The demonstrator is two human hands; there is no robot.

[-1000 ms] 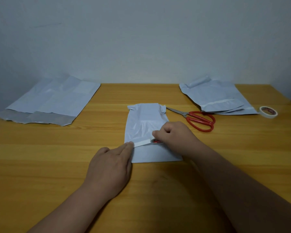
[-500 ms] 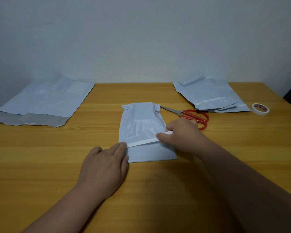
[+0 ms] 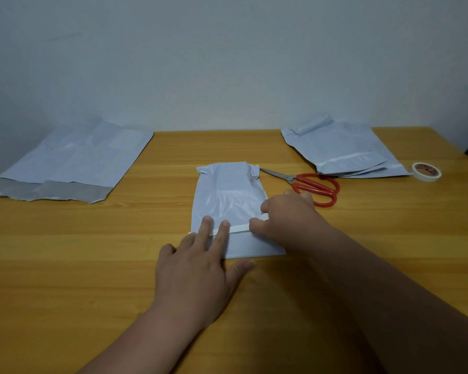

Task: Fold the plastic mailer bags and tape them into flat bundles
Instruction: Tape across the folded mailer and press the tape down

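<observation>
Taping step going on here. The folded bag (image 3: pixel 229 201) is lying mid-table, and the left hand (image 3: pixel 197 268) is pressing flat, fingers spread, pinning the tape strip (image 3: pixel 239 228) across it. The right hand (image 3: pixel 289 220) is pinching the strip's right end. Next I'd guess it needs cutting, with the scissors (image 3: pixel 308 186) just beyond. Can't tell if a roll is hiding under that right hand; a spare roll (image 3: pixel 426 171) is sitting far right.

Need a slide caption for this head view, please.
Both hands, left and right, press a tape strip across a folded mailer bag.
</observation>
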